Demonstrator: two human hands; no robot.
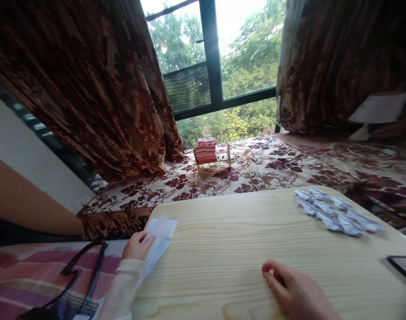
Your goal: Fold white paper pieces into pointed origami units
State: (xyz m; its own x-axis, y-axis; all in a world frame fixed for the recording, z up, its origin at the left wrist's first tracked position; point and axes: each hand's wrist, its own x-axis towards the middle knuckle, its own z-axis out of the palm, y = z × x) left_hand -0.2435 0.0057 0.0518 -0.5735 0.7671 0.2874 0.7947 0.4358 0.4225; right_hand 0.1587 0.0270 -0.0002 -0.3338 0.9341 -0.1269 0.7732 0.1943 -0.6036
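Paper (161,229) — loose white sheets, slightly fanned — lies at the left edge of the pale wooden table (219,244). The left hand (138,247) is on it, thumb and fingers against the sheets; whether they pinch them, I cannot tell. The right hand (294,286) is at the table's near side, its thumb and fingertip drawn together (a small gap shows behind the tips). Folded white pieces (326,209) cluster near the far right corner, well apart from the paper.
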